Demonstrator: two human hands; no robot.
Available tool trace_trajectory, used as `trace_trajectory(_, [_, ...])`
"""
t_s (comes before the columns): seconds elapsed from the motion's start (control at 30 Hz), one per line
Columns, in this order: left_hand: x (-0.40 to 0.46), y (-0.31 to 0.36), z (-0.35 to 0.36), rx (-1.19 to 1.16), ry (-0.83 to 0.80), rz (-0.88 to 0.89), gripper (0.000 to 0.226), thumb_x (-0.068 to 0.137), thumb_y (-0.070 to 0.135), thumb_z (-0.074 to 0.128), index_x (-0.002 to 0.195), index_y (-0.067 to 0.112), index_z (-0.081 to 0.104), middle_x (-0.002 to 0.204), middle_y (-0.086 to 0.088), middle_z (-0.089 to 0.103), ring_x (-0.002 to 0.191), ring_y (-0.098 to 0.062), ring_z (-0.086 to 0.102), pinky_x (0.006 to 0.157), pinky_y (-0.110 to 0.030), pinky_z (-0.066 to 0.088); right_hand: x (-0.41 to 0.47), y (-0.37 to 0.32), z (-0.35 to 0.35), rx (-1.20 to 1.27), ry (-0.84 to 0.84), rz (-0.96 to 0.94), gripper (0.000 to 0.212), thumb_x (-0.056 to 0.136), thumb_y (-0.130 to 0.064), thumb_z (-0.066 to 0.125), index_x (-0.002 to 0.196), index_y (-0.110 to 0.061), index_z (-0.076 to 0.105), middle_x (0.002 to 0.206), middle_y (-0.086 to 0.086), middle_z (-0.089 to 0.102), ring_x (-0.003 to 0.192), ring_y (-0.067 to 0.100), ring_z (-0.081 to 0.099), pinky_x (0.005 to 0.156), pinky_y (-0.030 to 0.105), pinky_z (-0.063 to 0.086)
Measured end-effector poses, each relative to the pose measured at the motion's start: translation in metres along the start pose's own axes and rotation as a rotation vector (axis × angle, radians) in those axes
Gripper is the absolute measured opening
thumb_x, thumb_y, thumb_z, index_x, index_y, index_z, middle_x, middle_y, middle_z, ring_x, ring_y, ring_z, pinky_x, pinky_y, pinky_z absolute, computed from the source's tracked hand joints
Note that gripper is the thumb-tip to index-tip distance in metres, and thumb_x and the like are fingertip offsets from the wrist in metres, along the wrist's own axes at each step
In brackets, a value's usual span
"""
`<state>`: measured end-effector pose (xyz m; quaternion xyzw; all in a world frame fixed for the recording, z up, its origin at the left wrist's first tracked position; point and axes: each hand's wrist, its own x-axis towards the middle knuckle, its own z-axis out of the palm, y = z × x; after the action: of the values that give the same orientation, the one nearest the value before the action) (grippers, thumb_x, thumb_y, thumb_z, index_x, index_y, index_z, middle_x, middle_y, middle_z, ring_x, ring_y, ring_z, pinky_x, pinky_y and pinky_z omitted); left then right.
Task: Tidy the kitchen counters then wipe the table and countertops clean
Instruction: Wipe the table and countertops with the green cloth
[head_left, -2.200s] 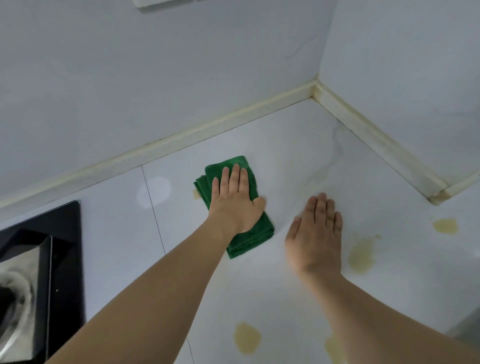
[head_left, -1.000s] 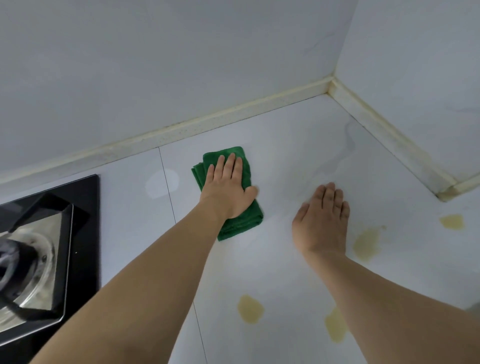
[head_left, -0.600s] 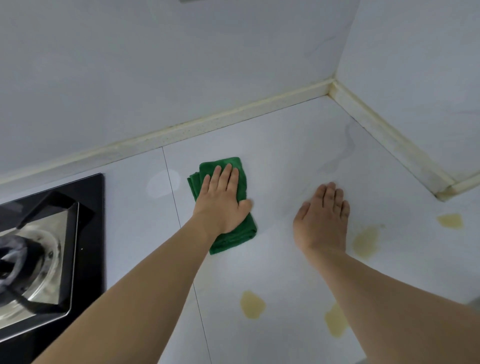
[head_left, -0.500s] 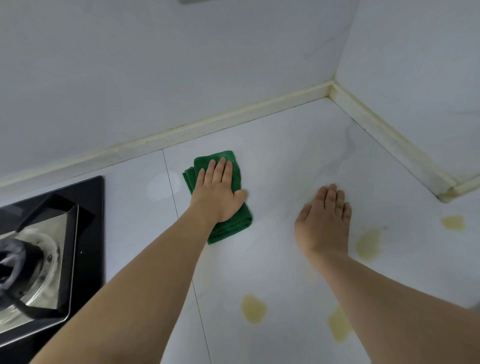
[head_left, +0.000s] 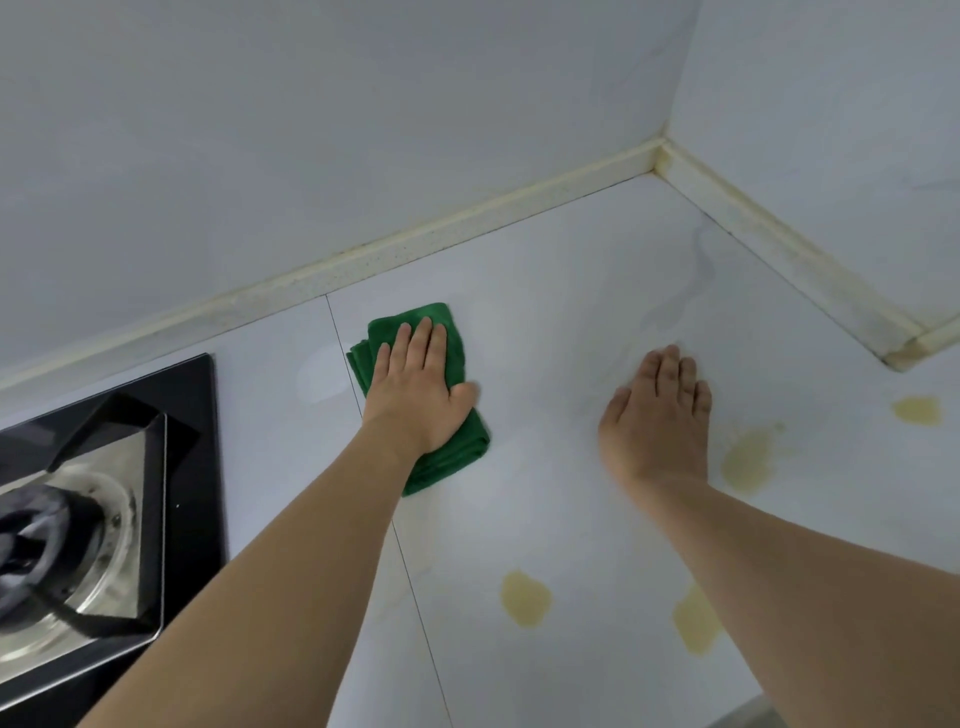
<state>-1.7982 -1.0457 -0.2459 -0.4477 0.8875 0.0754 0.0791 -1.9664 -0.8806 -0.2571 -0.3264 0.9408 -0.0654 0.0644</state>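
Note:
A folded green cloth (head_left: 470, 439) lies flat on the white countertop (head_left: 561, 291). My left hand (head_left: 415, 395) presses down on it with straight fingers, covering most of its middle. My right hand (head_left: 654, 415) rests palm-down on the bare countertop to the right of the cloth, holding nothing. Several yellowish stains mark the counter: one (head_left: 748, 457) just right of my right hand, one (head_left: 524, 597) between my forearms, one (head_left: 917, 410) near the right edge.
A black gas hob (head_left: 104, 493) with a steel burner plate sits at the left. White walls meet in a corner at the back right, with a cream upstand (head_left: 467, 218) along the counter's back and right sides. A tile seam (head_left: 410, 571) runs under my left forearm.
My left hand has slid the cloth left along the counter, with small back-and-forth strokes. My right hand has stayed planted in the same place. The view has shifted left, showing more of the hob.

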Motion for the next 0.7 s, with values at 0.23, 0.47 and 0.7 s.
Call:
trace_trajectory(0.23, [-0.041,-0.004,0.011,-0.044,0.026,-0.01,0.085,0.084,0.057,0.008,0.157,0.016,-0.008,0.164,0.0,-0.014,0.149,-0.018,-0.017,0.122,-0.04,-0.009,-0.001,0.0,0.0,0.0,0.017,0.001,0.059,0.1,-0.026,0.021,0.152,0.0,0.01,0.161,0.013,0.004,0.149,0.028,0.002,0.121,0.041,0.001])
trace_trajectory(0.47, [-0.028,-0.018,0.004,-0.02,0.027,-0.022,0.096,0.071,0.061,-0.001,0.157,0.018,-0.004,0.164,0.002,-0.01,0.15,-0.016,-0.015,0.122,-0.039,-0.008,0.0,0.001,0.001,0.011,0.015,-0.001,0.059,0.1,-0.026,0.023,0.152,0.0,0.011,0.161,0.014,0.005,0.149,0.028,0.002,0.121,0.041,0.001])
trace_trajectory(0.7, [-0.065,-0.006,0.014,-0.067,0.039,-0.089,0.096,0.071,0.057,-0.005,0.156,0.015,-0.009,0.163,0.0,-0.016,0.149,-0.019,-0.019,0.121,-0.04,-0.01,0.0,0.001,0.001,0.01,0.016,-0.003,0.059,0.1,-0.026,0.021,0.152,0.0,0.01,0.161,0.014,0.004,0.149,0.028,0.001,0.121,0.041,0.0])
